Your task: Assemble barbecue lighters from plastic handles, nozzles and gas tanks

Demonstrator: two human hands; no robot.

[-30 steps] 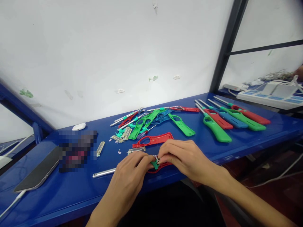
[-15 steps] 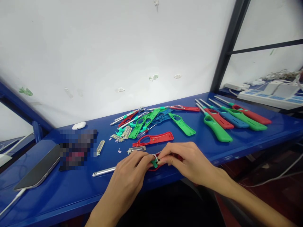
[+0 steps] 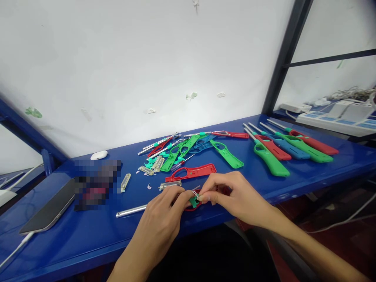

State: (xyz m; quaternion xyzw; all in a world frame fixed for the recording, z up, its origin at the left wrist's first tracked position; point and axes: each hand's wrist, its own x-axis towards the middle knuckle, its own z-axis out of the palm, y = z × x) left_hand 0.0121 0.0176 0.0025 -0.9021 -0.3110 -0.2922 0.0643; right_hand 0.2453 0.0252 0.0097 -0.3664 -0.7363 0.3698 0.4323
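Note:
Near the table's front edge, my left hand (image 3: 166, 211) is closed around a red long-neck lighter (image 3: 192, 207) with its casing opened. The lighter's metal tube (image 3: 131, 211) sticks out to the left from under that hand. A green trigger piece (image 3: 194, 202) and thin white wires (image 3: 196, 193) show between my hands. My right hand (image 3: 227, 194) pinches at the wires beside the trigger, with thumb and forefinger together. Just beyond lie a clear fuel tank (image 3: 170, 185) and a loose red casing half (image 3: 190, 172). My fingers hide much of the lighter.
Several whole lighters (image 3: 272, 162) lie in a row at the right. Green casing halves (image 3: 227, 154), metal tubes and fuel tanks (image 3: 146, 170) are heaped at the back. A phone (image 3: 48, 207) and a white earbud case (image 3: 99, 155) lie left on the blue table (image 3: 88, 235).
My right hand's fingertips have shifted slightly up and right from the green trigger, pinching at the wires. My left hand keeps its hold on the lighter. The view has shifted a little.

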